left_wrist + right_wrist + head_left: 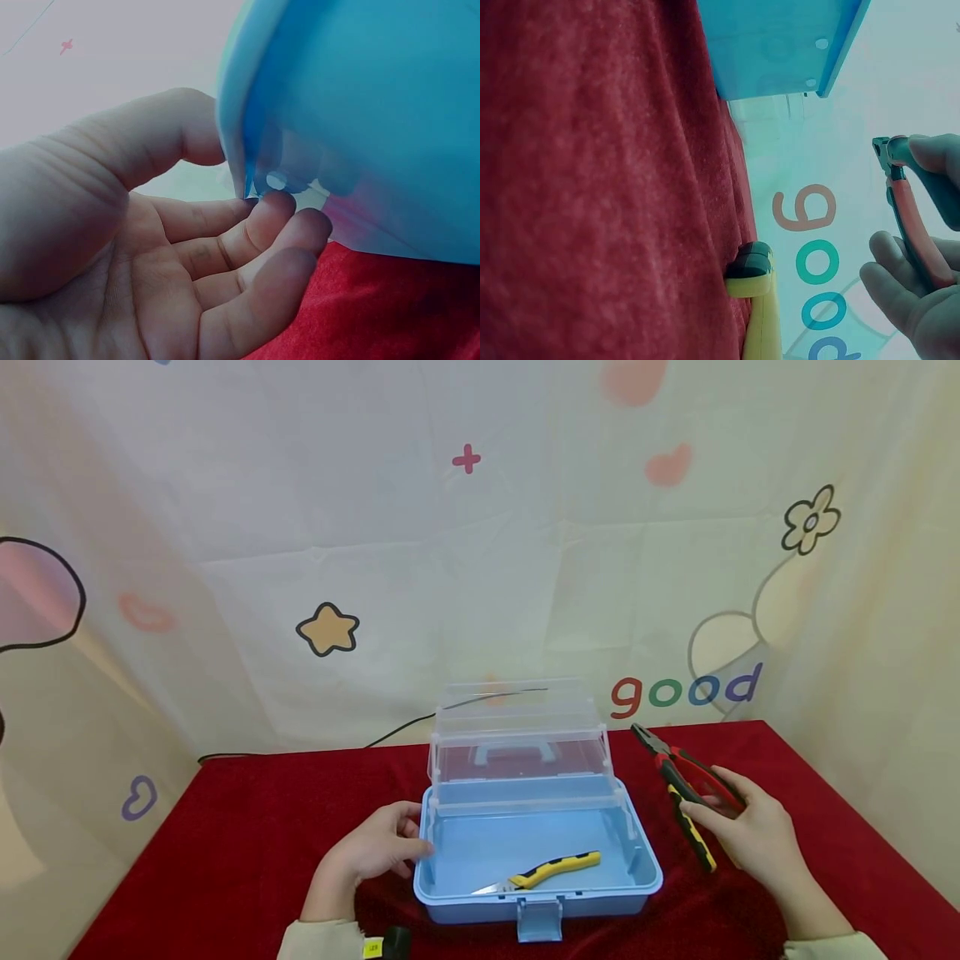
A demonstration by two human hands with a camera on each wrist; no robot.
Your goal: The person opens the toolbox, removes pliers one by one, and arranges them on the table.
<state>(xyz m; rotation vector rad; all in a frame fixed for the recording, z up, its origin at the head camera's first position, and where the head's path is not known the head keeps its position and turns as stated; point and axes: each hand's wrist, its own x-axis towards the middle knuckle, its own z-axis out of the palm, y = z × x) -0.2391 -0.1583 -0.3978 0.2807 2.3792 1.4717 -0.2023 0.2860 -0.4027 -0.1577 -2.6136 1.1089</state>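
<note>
A light-blue toolbox (532, 906) stands on the red cloth with its clear lid (525, 735) raised. My left hand (382, 842) holds its left side, thumb at the rim and fingers along the outside wall; the left wrist view shows the thumb against the rim (231, 142). Inside the box lies a tool with a yellow-and-black handle (558, 868) and a metal front end. To the right of the box, my right hand (757, 831) grips red-and-black pliers (667, 764) by the handles, jaws pointing up and left. The right wrist view shows the pliers (911, 225) raised off the cloth.
Another yellow-and-black handle (693, 835) lies on the cloth between the box and my right hand, its front end hidden. A red cloth (262, 835) covers the table. Behind it hangs a pale printed curtain (420, 527), with a thin black cable (401, 728) along the back edge.
</note>
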